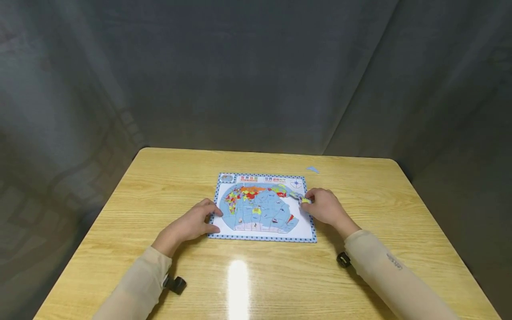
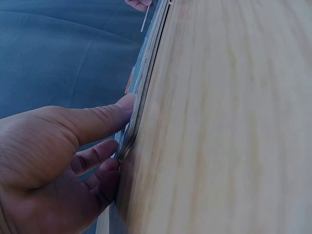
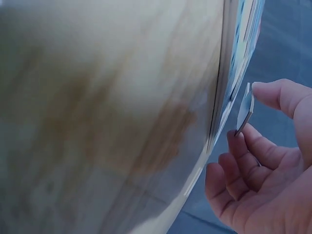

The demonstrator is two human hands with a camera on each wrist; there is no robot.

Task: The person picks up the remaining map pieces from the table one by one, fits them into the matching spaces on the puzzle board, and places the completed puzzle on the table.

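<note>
A world map jigsaw puzzle board (image 1: 272,239) with a blue dotted border lies flat on the table. Most of its map is filled in, while white backing shows on the map's right side. At the board's left edge rests my left hand (image 1: 196,221), its thumb on the board near the lower left corner (image 2: 127,141) and its fingers spread along the edge. Over the right edge, my right hand (image 1: 327,208) pinches a puzzle piece (image 3: 245,109) between thumb and fingers. That piece is tilted, just above the board, beside the white gap.
A loose blue puzzle piece (image 1: 313,169) lies on the wooden table (image 1: 192,164) beyond the board's upper right corner. Dark grey curtains (image 1: 240,89) hang behind and beside the table. Each wrist wears a small black camera (image 1: 178,285).
</note>
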